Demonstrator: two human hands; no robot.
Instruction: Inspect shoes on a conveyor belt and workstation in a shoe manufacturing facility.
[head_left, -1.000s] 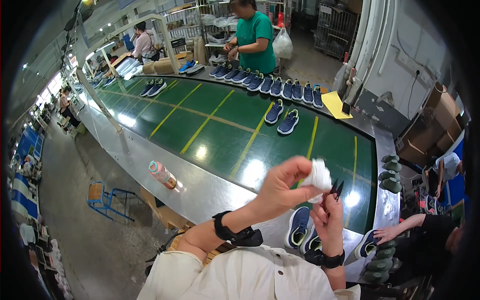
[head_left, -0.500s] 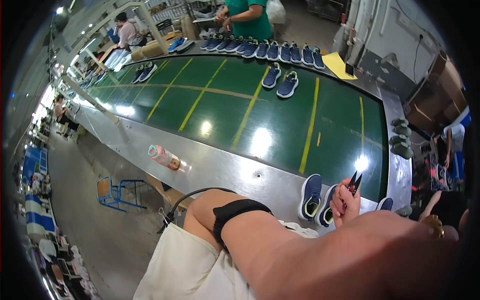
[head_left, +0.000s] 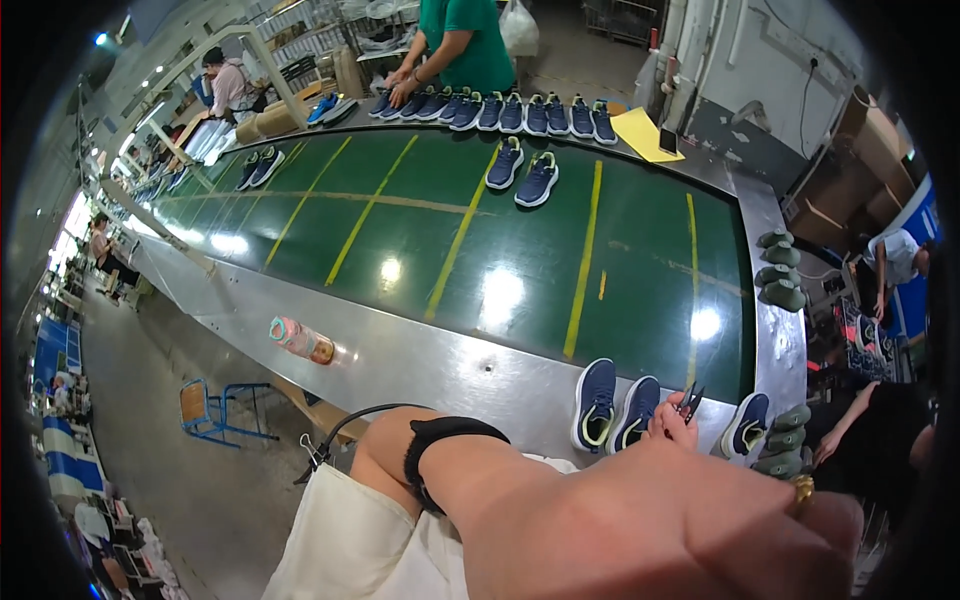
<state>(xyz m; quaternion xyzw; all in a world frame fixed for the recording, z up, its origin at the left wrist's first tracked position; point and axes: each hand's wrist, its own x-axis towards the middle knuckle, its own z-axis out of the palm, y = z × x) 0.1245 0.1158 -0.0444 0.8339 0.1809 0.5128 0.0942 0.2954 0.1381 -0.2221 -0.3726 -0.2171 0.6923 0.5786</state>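
Black snips gripped in right hand, beside two navy shoes at near edge of the steel tabletop | left hand looms in front, can't tell its hold | third shoe by near right corner

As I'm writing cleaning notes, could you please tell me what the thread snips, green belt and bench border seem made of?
Thread snips: probably metal, dark finish; slim, pointed shape suggests it. Green belt: perhaps rubber or plastic, smooth and glossy, with bright reflections. Bench border: likely bare steel, given its grey metallic sheen.
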